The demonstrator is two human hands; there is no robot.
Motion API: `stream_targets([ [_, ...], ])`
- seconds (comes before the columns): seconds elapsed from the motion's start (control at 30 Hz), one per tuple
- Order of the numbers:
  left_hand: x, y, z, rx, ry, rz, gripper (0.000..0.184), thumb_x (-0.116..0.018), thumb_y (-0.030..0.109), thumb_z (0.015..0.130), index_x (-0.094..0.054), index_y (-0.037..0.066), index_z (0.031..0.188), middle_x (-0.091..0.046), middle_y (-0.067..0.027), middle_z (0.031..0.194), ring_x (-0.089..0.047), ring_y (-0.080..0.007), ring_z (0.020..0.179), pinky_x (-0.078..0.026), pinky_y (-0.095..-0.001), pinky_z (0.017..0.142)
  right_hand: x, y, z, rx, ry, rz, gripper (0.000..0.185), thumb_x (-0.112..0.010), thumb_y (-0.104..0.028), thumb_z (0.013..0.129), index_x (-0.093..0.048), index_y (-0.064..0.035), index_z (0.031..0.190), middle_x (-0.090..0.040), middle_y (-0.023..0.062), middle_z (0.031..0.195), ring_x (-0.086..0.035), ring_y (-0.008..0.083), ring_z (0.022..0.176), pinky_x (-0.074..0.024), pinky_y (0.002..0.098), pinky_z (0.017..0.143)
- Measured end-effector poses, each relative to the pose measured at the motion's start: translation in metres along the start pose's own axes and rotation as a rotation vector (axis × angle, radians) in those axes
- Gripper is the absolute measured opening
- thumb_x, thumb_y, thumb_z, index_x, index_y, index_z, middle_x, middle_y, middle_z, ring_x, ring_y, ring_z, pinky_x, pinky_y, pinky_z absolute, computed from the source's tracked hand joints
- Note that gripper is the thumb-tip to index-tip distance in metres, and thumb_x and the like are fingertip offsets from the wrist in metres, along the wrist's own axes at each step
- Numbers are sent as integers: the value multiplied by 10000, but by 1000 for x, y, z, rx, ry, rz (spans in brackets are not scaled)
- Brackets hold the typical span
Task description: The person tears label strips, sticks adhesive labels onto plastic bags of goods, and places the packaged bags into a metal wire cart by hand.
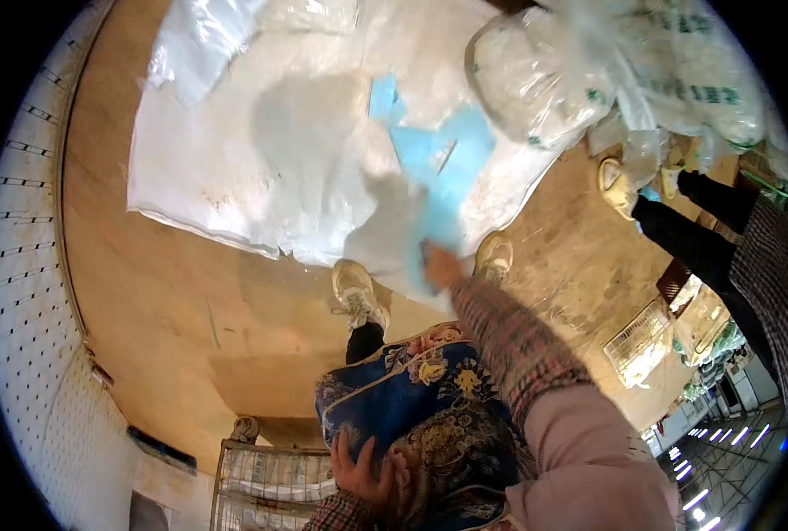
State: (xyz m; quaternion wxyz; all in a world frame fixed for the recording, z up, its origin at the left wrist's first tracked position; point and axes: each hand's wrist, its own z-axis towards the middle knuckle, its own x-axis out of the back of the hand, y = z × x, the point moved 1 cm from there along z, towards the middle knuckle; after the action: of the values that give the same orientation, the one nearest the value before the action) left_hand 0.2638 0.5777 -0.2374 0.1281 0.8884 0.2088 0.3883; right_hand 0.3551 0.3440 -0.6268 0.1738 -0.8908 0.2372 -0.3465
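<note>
My right hand [444, 267] is closed on the near end of a light blue strip of thin sheet material [451, 181], smeared by motion there. The strip stretches forward over a white sheet [314, 168] spread on the floor. A smaller light blue piece [383, 97] shows at its far end. My left hand [363, 473] rests with fingers apart against the blue floral apron [367, 398] over my lap and holds nothing visible.
Stuffed clear plastic bags [540, 80] stand at the upper right. Another person in dark trousers [691, 230] stands at the right, near a pale crate [639, 341]. Clear plastic [201, 49] lies on the white sheet's far left. A barred rack [270, 478] is at the lower left.
</note>
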Motion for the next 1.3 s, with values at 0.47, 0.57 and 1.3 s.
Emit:
stream_targets([
  [0.47,156,111,18,-115,-14,-943,490,-465,390,820,-453,-3,1112,-482,-157,1070,-496,-259,949,-428,-362,787,355,-341,-309,238,-26,598,447,-508,-24,777,-358,-14,1198,-550,158,1030,-551,240,895,-448,347,773],
  [0.57,171,92,-5,467,-361,-1711,549,-299,448,874,-413,-17,1144,-519,-104,1030,-517,-206,931,-411,-308,826,376,-318,-366,386,278,593,424,-510,-68,776,-383,-17,1177,-566,169,985,-569,244,856,-459,334,738],
  [1.3,394,351,17,-734,-784,-1194,488,-483,124,829,-278,112,1272,-510,-157,1026,-581,-271,824,-519,-364,609,556,-314,-448,653,522,240,269,-548,-187,774,-527,-46,1002,-581,171,823,-578,287,712,-447,338,624],
])
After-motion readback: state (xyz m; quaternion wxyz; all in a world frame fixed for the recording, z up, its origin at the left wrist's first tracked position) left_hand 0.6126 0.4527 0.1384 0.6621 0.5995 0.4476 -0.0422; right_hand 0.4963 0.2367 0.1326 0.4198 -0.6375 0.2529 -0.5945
